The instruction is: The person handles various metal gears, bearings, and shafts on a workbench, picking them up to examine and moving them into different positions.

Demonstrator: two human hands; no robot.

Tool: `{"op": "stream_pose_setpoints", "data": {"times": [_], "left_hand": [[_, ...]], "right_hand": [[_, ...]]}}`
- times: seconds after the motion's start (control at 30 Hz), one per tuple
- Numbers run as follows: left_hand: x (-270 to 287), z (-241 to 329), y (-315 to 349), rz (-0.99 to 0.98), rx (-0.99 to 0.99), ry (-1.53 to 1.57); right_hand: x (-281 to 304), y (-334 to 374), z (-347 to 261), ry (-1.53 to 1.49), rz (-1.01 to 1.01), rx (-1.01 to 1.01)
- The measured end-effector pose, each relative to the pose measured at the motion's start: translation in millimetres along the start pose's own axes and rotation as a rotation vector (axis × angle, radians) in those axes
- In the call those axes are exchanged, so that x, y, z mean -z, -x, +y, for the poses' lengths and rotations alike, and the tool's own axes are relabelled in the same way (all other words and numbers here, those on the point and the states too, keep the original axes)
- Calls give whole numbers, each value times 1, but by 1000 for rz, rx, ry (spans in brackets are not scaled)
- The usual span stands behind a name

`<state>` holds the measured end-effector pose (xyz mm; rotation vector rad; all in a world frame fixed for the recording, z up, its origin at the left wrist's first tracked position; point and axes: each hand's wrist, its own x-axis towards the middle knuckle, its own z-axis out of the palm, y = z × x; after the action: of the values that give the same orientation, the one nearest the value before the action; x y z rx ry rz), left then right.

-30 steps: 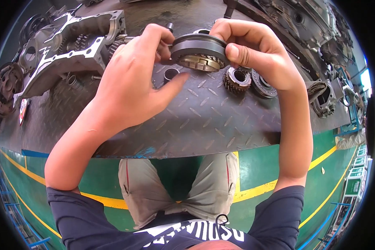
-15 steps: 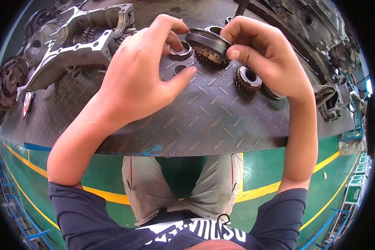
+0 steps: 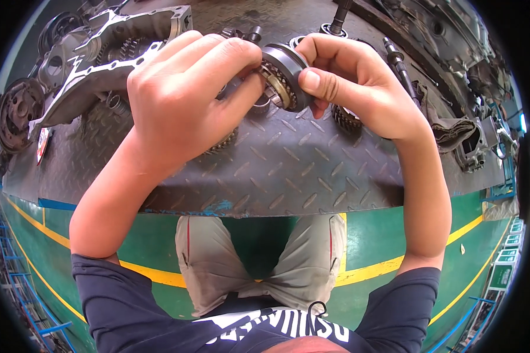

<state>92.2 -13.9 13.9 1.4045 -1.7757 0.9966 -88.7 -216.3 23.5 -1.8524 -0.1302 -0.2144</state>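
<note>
Green floor [image 3: 141, 235] with yellow lines [image 3: 153, 274] lies down at 6 o'clock, and above it is a dark metal desk [image 3: 294, 159] with little raised bumps all over it. Near 12 o'clock, up off the desk, is a fat black ring [image 3: 291, 63], tipped so that its open side faces left. On that side sits a gold ring [image 3: 283, 92] with notches in its edge. Right hand [image 3: 362, 82], between 1 and 2 o'clock, pinches the black ring: the thumb presses the near side and the other fingers curl behind. Left hand [image 3: 185, 88], between 10 and 11 o'clock, has its fingers bent in close by the gold ring, but I cannot tell how hard they squeeze. So far, it looks like the gold ring and the black ring are together. Other parts lie apart: a round gear [image 3: 347, 119] with teeth at 2 o'clock, partly under the right hand, and a long dark rod [image 3: 401, 67] with bumps between 1 and 2. At 10 o'clock a big grey metal case [image 3: 88, 94] stands open, with gears inside, so it seems unfinished. The black ring looks smooth and hard, while a crumpled brown cloth [image 3: 450, 132], near 2 o'clock, looks soft.
</note>
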Motion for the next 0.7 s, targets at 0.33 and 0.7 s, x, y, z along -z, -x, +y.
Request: {"op": "stream_pose_setpoints", "data": {"times": [0.33, 0.7], "left_hand": [[-5, 16, 7, -312, 150, 154], [0, 5, 0, -220, 238, 115]], "right_hand": [[22, 8, -11, 394, 489, 136], [17, 13, -12, 711, -78, 202]]}}
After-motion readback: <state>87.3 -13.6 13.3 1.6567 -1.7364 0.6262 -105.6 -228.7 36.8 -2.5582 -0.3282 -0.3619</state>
